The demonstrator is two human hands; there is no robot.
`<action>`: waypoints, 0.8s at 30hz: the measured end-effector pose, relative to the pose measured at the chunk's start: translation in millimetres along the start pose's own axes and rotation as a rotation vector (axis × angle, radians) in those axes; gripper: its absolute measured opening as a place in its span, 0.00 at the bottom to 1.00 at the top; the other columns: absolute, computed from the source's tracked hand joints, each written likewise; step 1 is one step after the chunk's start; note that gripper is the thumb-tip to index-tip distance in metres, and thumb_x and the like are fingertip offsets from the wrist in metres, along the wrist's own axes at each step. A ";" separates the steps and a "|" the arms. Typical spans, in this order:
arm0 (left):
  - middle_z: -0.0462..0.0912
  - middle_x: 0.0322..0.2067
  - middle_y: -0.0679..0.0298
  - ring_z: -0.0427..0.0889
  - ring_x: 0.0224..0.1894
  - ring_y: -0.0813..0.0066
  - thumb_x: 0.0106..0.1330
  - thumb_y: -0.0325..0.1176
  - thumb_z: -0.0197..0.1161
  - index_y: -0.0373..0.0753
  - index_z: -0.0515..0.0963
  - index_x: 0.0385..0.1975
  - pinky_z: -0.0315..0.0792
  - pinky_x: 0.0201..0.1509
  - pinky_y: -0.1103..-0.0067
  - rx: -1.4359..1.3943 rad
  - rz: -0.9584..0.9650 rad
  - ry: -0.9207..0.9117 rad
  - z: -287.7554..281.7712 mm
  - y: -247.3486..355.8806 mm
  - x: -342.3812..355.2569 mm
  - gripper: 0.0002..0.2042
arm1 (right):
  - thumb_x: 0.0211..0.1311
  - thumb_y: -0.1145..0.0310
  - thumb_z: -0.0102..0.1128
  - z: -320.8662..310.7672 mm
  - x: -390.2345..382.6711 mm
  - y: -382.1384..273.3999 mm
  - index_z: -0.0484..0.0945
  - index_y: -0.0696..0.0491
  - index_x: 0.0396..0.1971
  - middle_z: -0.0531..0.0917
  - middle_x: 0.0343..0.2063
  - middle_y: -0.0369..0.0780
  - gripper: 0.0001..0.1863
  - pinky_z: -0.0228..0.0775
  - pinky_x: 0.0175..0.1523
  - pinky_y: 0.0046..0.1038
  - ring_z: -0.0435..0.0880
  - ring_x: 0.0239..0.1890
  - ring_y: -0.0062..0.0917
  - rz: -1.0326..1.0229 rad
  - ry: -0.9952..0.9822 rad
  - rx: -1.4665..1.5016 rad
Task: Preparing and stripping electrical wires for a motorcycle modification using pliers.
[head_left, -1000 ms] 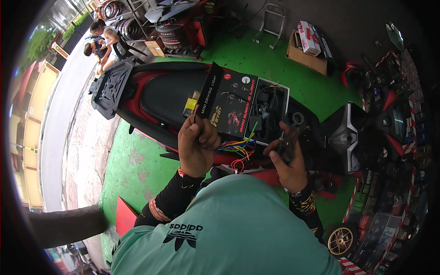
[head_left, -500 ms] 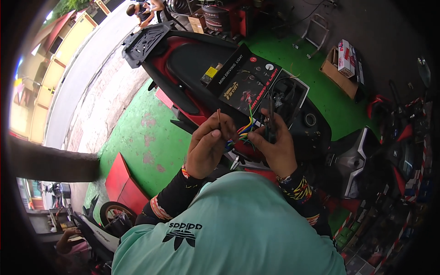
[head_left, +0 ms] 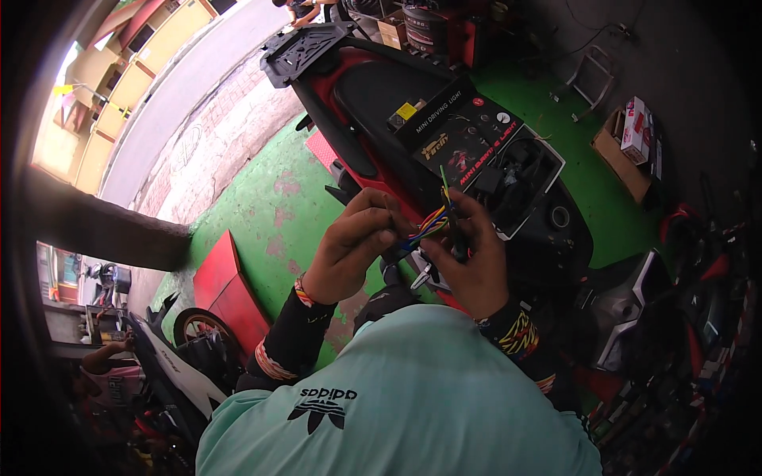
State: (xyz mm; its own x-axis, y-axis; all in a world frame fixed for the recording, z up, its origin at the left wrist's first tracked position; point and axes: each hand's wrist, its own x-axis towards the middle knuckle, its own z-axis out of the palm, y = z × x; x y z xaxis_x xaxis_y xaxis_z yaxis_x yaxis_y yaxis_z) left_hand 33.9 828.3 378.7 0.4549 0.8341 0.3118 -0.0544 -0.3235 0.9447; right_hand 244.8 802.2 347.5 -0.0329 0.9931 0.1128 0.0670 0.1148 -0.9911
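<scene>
In front of my chest, my left hand [head_left: 351, 247] is closed on a bundle of coloured wires [head_left: 429, 225], red, yellow, blue, white and green. A thin brownish strand sticks up by its fingertips. My right hand [head_left: 475, 262] is closed round dark pliers [head_left: 458, 235], with the wires running up to its fingers. One green wire end [head_left: 443, 176] points away past the pliers. The tool's jaws are hard to make out. Just beyond my hands, an open display box [head_left: 444, 147] with lamp parts and black cables rests on a red and black motorcycle [head_left: 363, 91].
A red metal ramp [head_left: 226, 284] and another motorcycle [head_left: 184, 366] are at the left. A pillar [head_left: 103, 208] stands near the street side. Cardboard boxes [head_left: 621, 163] and a metal stand [head_left: 592, 78] sit on the green floor at the far right. More motorcycle parts crowd the right.
The view has shifted, so the motorcycle and box appear further right. My right hand has tilted the pliers up against the wires, and a green wire end now stands up beyond them.
</scene>
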 end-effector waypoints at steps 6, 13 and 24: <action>0.74 0.46 0.59 0.78 0.52 0.70 0.75 0.27 0.56 0.27 0.79 0.45 0.74 0.58 0.72 -0.075 -0.029 -0.006 -0.4 4.2 -9.1 0.09 | 0.63 0.78 0.67 8.4 1.4 11.2 0.67 0.56 0.66 0.82 0.41 0.36 0.32 0.74 0.52 0.23 0.82 0.44 0.17 -0.006 -0.045 0.162; 0.80 0.46 0.56 0.81 0.48 0.70 0.74 0.24 0.57 0.28 0.82 0.49 0.75 0.55 0.75 -0.244 -0.086 0.123 0.5 -12.3 -26.2 0.11 | 0.63 0.82 0.66 11.1 -5.1 6.3 0.68 0.59 0.65 0.78 0.38 0.30 0.31 0.72 0.53 0.18 0.78 0.44 0.13 0.087 0.009 0.382; 0.84 0.40 0.60 0.83 0.43 0.75 0.65 0.20 0.67 0.30 0.85 0.40 0.77 0.49 0.78 0.050 -0.198 0.257 22.1 -38.7 -30.6 0.06 | 0.62 0.84 0.65 17.4 -4.4 0.9 0.68 0.58 0.65 0.77 0.36 0.29 0.31 0.71 0.52 0.17 0.77 0.42 0.11 0.136 -0.005 0.385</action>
State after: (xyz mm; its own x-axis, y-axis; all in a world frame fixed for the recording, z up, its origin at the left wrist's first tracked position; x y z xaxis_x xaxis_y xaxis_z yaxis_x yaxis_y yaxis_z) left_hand 41.7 805.4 330.3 0.2129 0.9664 0.1437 0.0592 -0.1596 0.9854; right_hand 227.7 797.5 344.9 -0.0548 0.9983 -0.0206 -0.3072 -0.0365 -0.9510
